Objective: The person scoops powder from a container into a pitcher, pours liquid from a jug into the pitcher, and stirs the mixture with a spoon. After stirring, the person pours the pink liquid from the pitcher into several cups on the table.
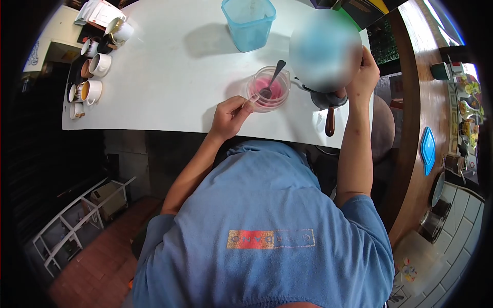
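My left hand (232,116) grips the handle of a clear cup (261,105) on the white table. Inside the cup are pink contents (277,90) and a metal spoon (273,78) with a dark handle, leaning against the rim. My right hand (362,77) is raised at the table's right side, its fingers curled at the edge of a blurred, round, light-blue patch (321,49). What it holds there is hidden by the blur. Below the patch, a dark pan-like vessel (321,100) with a brown handle (329,122) shows in part.
A light-blue plastic container (250,28) stands beyond the cup. Several mugs (92,92) line the table's left end. Dark boxes (363,13) sit at the back right. Along the right runs a wooden counter (418,149) with a blue lid (428,151).
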A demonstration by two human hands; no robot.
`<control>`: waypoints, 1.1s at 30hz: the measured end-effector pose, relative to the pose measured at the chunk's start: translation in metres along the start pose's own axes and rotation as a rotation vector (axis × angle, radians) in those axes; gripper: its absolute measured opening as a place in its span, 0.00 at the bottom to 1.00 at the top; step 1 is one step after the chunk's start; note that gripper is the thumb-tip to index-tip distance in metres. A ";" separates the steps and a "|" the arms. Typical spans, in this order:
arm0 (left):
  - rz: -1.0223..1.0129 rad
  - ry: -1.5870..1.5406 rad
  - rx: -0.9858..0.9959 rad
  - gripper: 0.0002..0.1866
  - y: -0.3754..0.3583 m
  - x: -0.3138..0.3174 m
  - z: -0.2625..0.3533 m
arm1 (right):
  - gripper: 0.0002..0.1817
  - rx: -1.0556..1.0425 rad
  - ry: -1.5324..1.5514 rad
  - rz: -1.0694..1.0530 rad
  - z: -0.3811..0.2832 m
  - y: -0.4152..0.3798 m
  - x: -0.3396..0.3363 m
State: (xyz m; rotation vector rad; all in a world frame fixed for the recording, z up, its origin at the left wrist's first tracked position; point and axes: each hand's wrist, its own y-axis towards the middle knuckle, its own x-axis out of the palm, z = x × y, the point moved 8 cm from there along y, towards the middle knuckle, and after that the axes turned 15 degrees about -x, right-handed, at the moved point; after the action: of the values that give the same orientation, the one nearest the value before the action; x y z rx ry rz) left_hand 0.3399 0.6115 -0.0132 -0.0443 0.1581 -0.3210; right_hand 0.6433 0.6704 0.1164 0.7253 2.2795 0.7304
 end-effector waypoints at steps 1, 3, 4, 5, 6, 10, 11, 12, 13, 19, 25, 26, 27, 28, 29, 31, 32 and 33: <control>-0.001 0.011 0.001 0.11 0.000 0.000 0.000 | 0.19 0.018 -0.029 -0.039 0.003 -0.002 -0.003; -0.005 0.012 -0.004 0.11 0.000 0.001 -0.002 | 0.25 0.051 -0.029 -0.058 0.001 -0.009 -0.012; -0.003 0.014 -0.006 0.12 0.000 0.000 -0.002 | 0.28 0.065 -0.002 -0.037 -0.005 -0.015 -0.022; -0.008 0.014 -0.012 0.12 0.000 0.001 -0.003 | 0.25 0.057 0.032 -0.037 -0.006 -0.022 -0.034; -0.011 0.000 -0.007 0.12 -0.001 0.001 -0.003 | 0.20 0.168 0.149 -0.028 -0.001 -0.035 -0.046; -0.012 -0.008 0.006 0.11 -0.001 0.001 0.002 | 0.17 0.400 0.033 -0.166 0.014 -0.099 -0.070; -0.017 -0.010 0.000 0.11 -0.002 0.001 0.000 | 0.19 0.522 0.097 -0.242 0.016 -0.119 -0.063; -0.018 0.005 -0.004 0.11 -0.001 0.001 -0.002 | 0.20 0.590 0.097 -0.296 0.013 -0.136 -0.056; -0.020 0.020 -0.005 0.11 0.000 0.001 -0.003 | 0.21 0.669 0.089 -0.360 0.004 -0.146 -0.049; -0.032 0.033 -0.018 0.12 0.000 0.001 -0.004 | 0.21 0.820 0.396 -0.273 0.012 -0.182 -0.016; -0.027 0.035 -0.019 0.13 0.000 0.001 -0.002 | 0.18 0.773 0.459 -0.134 0.010 -0.177 -0.020; -0.020 0.034 -0.019 0.13 0.000 0.001 -0.001 | 0.18 0.751 0.467 -0.137 0.007 -0.173 -0.021; -0.017 0.032 -0.012 0.13 0.000 0.001 0.000 | 0.18 0.749 0.470 -0.145 0.005 -0.171 -0.023; -0.014 0.029 -0.006 0.13 0.000 0.001 0.001 | 0.17 0.713 0.492 -0.148 0.001 -0.166 -0.025; -0.008 0.029 -0.007 0.13 -0.001 0.001 0.002 | 0.17 0.677 0.514 -0.150 -0.004 -0.160 -0.026; 0.006 0.038 -0.003 0.13 -0.002 0.001 0.005 | 0.16 0.638 0.488 -0.152 -0.018 -0.150 -0.028; 0.010 0.037 -0.003 0.13 -0.002 0.000 0.003 | 0.15 0.600 0.459 -0.147 -0.024 -0.144 -0.030; 0.012 0.033 -0.002 0.13 -0.001 0.000 0.001 | 0.15 0.567 0.428 -0.167 -0.026 -0.141 -0.032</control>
State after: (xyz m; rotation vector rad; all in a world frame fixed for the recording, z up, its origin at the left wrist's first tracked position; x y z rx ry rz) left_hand 0.3403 0.6102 -0.0118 -0.0400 0.1910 -0.3095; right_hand 0.6032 0.5438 0.0543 0.6527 2.9477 0.1545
